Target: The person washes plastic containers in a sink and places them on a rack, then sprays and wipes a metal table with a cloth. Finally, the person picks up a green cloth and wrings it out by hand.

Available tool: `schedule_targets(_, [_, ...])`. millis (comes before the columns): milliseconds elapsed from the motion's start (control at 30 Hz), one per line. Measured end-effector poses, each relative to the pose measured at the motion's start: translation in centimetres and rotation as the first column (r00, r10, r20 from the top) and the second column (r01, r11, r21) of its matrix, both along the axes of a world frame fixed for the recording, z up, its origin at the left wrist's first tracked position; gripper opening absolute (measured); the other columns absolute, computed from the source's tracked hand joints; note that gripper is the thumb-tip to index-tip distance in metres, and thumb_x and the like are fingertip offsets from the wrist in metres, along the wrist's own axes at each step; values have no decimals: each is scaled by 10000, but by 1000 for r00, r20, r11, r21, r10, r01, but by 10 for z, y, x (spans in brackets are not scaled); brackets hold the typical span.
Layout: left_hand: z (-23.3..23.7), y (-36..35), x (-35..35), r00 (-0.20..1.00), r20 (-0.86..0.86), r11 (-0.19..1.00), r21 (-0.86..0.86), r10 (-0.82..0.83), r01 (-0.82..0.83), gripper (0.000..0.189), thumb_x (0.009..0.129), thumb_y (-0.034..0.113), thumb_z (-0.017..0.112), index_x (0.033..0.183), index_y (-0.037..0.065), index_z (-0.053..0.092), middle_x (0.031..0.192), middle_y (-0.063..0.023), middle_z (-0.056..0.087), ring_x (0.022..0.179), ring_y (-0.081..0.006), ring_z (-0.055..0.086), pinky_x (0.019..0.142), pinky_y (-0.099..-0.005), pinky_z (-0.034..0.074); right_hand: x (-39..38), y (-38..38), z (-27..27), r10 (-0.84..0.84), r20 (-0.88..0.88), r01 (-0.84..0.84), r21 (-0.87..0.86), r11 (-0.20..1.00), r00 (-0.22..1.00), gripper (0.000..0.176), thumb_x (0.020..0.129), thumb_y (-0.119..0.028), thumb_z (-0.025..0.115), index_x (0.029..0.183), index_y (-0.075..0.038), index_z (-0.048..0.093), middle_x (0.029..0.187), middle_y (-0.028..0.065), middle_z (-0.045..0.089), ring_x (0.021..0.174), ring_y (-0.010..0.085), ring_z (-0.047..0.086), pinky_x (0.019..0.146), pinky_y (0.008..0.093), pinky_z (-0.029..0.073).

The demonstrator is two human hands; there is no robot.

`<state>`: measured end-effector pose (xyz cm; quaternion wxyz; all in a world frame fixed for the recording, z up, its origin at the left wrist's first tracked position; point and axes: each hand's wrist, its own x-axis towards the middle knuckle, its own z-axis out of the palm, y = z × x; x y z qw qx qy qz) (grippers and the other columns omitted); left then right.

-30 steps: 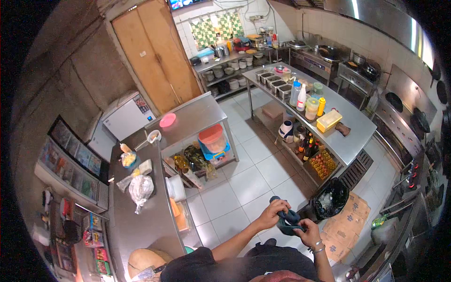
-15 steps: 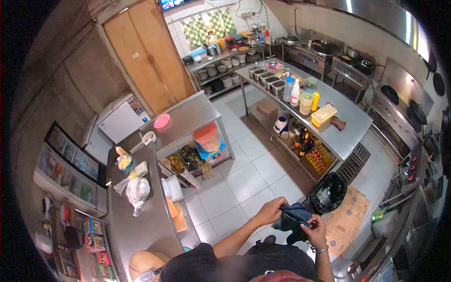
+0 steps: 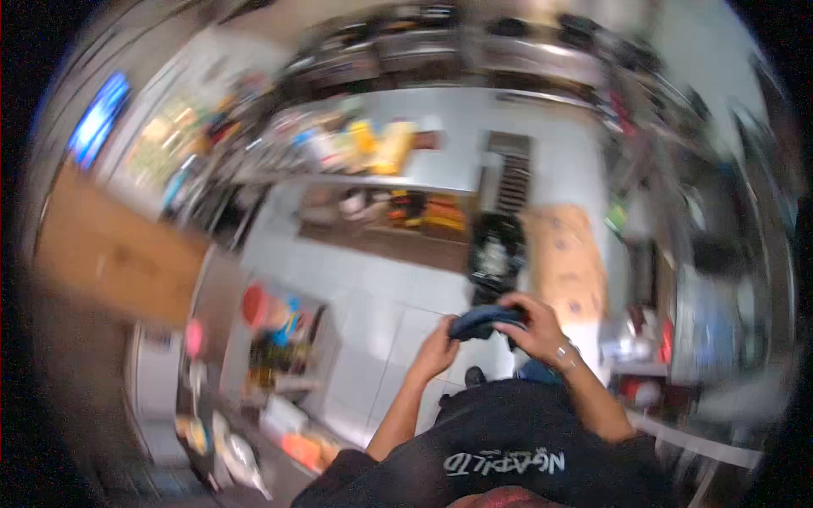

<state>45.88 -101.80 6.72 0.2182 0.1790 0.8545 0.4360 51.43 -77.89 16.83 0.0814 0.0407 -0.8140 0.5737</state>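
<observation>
A dark blue cloth (image 3: 484, 321) is stretched between my two hands, in front of my black shirt. My left hand (image 3: 437, 345) grips its left end with closed fingers. At the other end, my right hand (image 3: 533, 326) holds the cloth between thumb and fingers, and a bracelet shows on that wrist. Just beyond the hands stands a bin with a black bag (image 3: 497, 250). Motion blurs much of the view.
Flattened cardboard (image 3: 566, 262) lies on the floor to the right of the bin. A steel table (image 3: 445, 161) with bottles and a yellow container (image 3: 395, 148) stands ahead. A counter with a pink lid (image 3: 195, 337) is at the left.
The view has swung to the right and is now blurred. The cloth is drawn into a narrower band between my hands, which both still hold it.
</observation>
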Motion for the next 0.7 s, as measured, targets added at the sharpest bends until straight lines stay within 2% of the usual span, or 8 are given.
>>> schedule_targets(67, [-9,30,-4,977,-169,983,105,-132,151,810,810,168,724,1446,69,231,1385,-232,382,1272,-346,433,944,-416,481,5,24,-5,-51,-23,50,-58,997,998,391,809,-117,733,1161,-35,585,1053,87,629,960,163,612,808,299,514])
schedule_targets(167, [7,106,5,965,6,940,229,-261,253,908,788,199,757,1474,63,178,1399,-236,351,1304,-313,398,982,-403,450,17,66,0,-100,-175,109,40,993,979,378,803,-134,717,1154,-60,596,985,112,623,872,247,623,742,332,499])
schedule_targets(267, [-4,167,-1,929,139,880,393,-343,266,729,818,178,723,1402,34,311,1334,-172,431,1244,-243,444,969,-384,436,24,97,7,-148,-176,143,-38,989,973,388,807,-120,713,1174,-67,600,976,90,621,868,221,617,722,309,498])
schedule_targets(400, [-35,272,-18,834,90,791,386,-544,474,279,857,97,607,1102,31,490,1077,-54,519,1011,-163,496,851,-331,437,34,163,6,-271,-206,251,-120,961,940,381,817,-138,713,1177,-71,607,988,80,623,863,201,612,692,296,500])
schedule_targets(467, [-36,322,-23,781,124,775,293,-612,560,295,844,106,617,1099,36,487,1060,-49,508,995,-166,497,832,-328,440,44,207,8,-345,-58,335,-133,933,937,395,819,-171,701,1193,-111,588,1018,102,619,951,251,616,784,353,514])
schedule_targets(500, [-54,345,-27,776,378,858,313,-506,407,325,818,109,645,1098,24,504,1033,-45,531,951,-172,516,824,-327,444,46,229,11,-448,-108,427,-174,887,887,403,809,-161,712,1189,-103,592,1022,95,618,916,240,630,727,334,537])
schedule_targets(567, [-15,392,-27,770,442,883,321,-460,344,406,766,52,671,1143,1,529,1026,-61,586,926,-179,565,846,-329,460,52,276,2,-593,-75,573,-190,797,801,390,803,-151,726,1168,-83,605,1012,85,624,887,205,628,707,299,529])
schedule_targets(700, [19,467,-36,567,586,716,698,-579,8,552,723,-29,669,1248,-25,494,1189,-139,596,1109,-272,584,992,-402,443,72,362,-5,-829,-35,828,-38,560,558,364,789,-169,754,1106,-48,622,1000,77,633,707,151,618,611,270,494])
